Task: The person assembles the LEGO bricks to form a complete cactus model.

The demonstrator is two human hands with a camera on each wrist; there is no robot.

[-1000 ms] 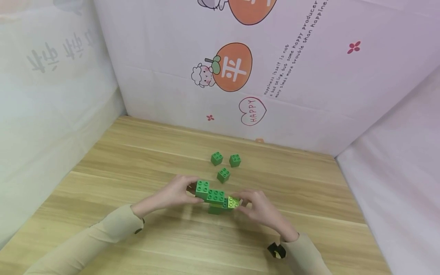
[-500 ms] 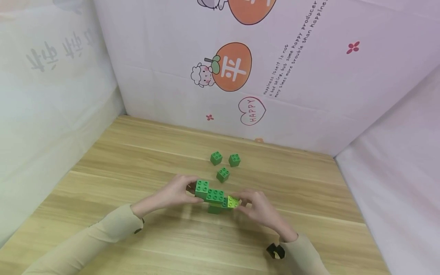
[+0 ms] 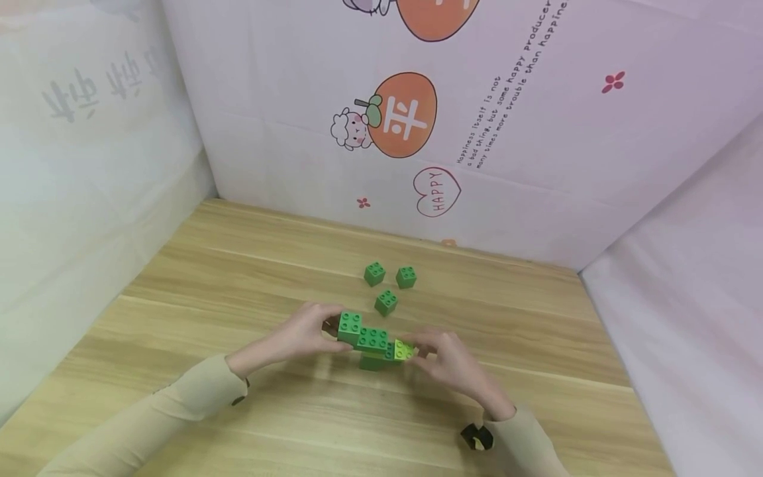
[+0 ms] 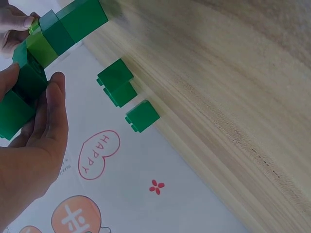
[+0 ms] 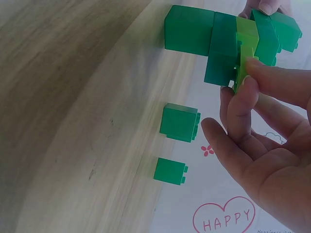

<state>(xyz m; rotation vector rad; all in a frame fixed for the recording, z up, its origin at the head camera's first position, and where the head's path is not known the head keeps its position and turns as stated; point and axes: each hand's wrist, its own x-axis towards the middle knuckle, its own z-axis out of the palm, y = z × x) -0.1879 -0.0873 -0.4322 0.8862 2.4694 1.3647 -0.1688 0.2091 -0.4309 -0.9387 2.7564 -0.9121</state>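
A stack of joined toy building bricks [image 3: 372, 339] stands on the table, its green top steps rising to the left. My left hand [image 3: 304, 332] grips the upper green bricks at that end, with thumb and fingers on opposite sides in the left wrist view. On the other side, my right hand [image 3: 452, 363] pinches a thin lime brick [image 5: 247, 51] between thumb and finger. This lime brick lies over a dark green brick [image 5: 222, 51], with a narrow gap showing between them in the right wrist view. Below is a green base brick [image 5: 188, 30].
Behind the stack sit three loose green bricks: one nearer [image 3: 386, 303], one back left [image 3: 374, 273] and one back right [image 3: 406, 277]. A printed white cloth [image 3: 286, 152] rises along the table's back edge, with more cloth at both sides.
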